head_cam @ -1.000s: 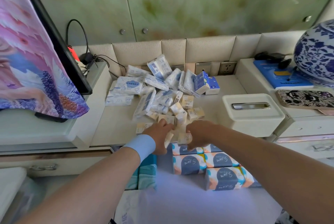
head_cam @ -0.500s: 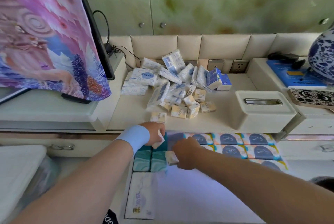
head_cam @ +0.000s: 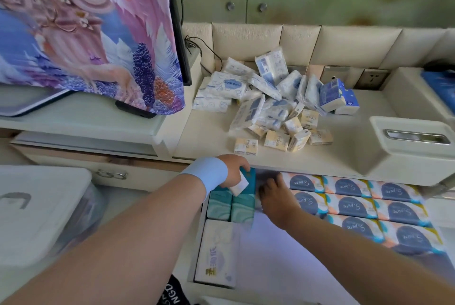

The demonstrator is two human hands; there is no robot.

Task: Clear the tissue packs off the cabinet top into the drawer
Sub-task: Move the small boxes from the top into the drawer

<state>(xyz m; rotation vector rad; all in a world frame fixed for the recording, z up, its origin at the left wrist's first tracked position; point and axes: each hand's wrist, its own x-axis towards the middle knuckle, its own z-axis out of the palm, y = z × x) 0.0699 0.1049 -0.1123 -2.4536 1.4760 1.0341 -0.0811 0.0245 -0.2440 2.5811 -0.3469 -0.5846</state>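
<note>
A heap of tissue packs (head_cam: 266,100) lies on the cream cabinet top (head_cam: 202,139), with several small yellow packs (head_cam: 275,141) along its near side. Below it the drawer (head_cam: 200,233) stands open and holds teal packs (head_cam: 231,206), orange-and-blue packs (head_cam: 352,203) and a white pack (head_cam: 216,253). My left hand (head_cam: 234,169) pinches a small white pack (head_cam: 240,185) over the teal packs at the drawer's back left. My right hand (head_cam: 273,194) reaches down into the gap between the teal and orange packs; its fingertips are blurred and in shadow.
A white tissue box (head_cam: 413,147) sits at the right of the cabinet top. A television under a patterned cloth (head_cam: 86,34) stands on the raised shelf to the left, with cables (head_cam: 197,46) behind it. A white bin lid (head_cam: 37,206) is at the lower left.
Both hands came back from the heap on the cabinet top and went down into the drawer. The right hand has pushed deeper into the gap beside the teal packs.
</note>
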